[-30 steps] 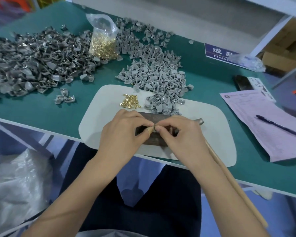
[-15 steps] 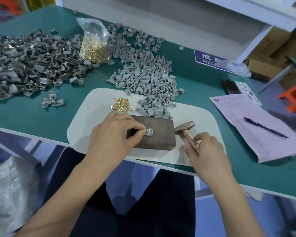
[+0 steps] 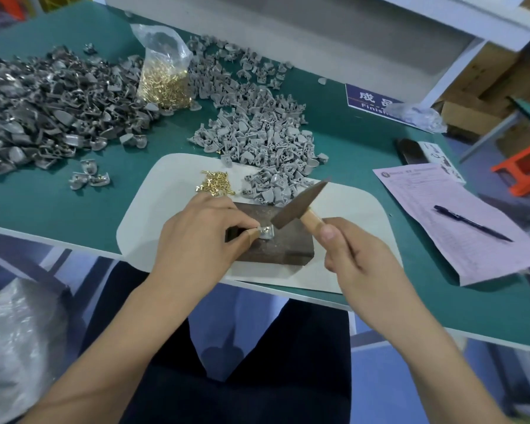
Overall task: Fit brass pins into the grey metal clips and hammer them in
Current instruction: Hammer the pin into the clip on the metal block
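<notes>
Dark block (image 3: pixel 276 243) on white mat (image 3: pixel 153 215), close to the near edge of green table (image 3: pixel 58 206). Bare mat to the right. Left hand (image 3: pixel 196 240) pinching grey clip (image 3: pixel 266 233) flat on the block. Right hand (image 3: pixel 354 258) wrapped round hammer (image 3: pixel 299 206), head slanting up-right above the clip. Loose brass pins (image 3: pixel 216 183) beside. Clear bag (image 3: pixel 164 78) half full of pins.

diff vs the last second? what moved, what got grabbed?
The right hand left the clip, took the hammer by its handle off the mat and raised its head over the clip. The left hand stayed pinching the clip on the block. The piles and the loose pins lie unchanged.
</notes>
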